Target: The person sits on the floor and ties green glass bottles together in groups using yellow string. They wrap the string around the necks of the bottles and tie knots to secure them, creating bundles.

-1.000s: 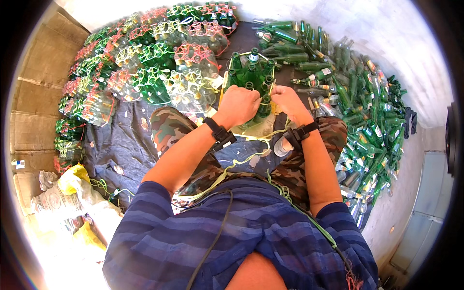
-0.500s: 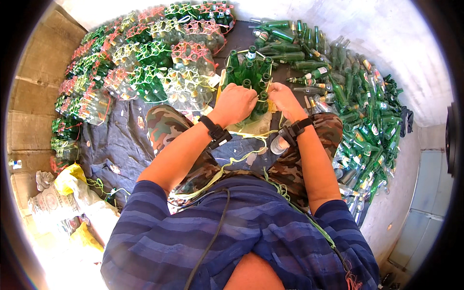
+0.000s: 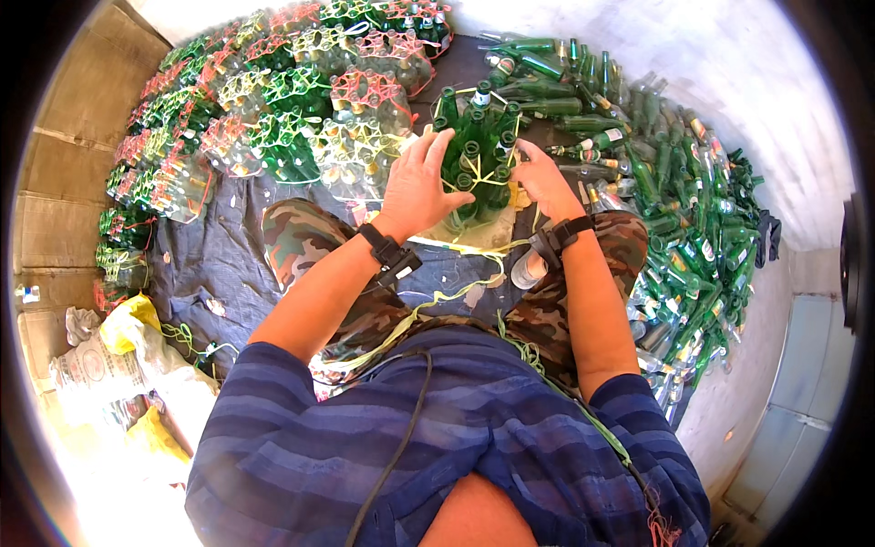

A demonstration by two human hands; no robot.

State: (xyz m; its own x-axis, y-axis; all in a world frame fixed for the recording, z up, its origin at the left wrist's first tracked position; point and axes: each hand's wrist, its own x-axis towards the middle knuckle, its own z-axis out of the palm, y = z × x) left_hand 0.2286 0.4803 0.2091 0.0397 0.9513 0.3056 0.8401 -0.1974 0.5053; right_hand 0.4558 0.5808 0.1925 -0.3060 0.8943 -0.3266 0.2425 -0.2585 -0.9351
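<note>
Nearest bottles (image 3: pixel 472 159) are green; their twine (image 3: pixel 484 180), yellow; shirt (image 3: pixel 365 428), striped blue; trousers (image 3: pixel 305 242), camouflage.

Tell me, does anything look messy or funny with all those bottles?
Yes, the heap of loose bottles on the right: most lie jumbled on their sides, while the tied bundles on the left stand upright. I can't tell whether any are cracked.

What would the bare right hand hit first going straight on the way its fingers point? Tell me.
The right hand points forward and leftward, so it would probably first meet the right side of the upright cluster of green glass bottles; depth is unclear, and it may already touch them.
</note>
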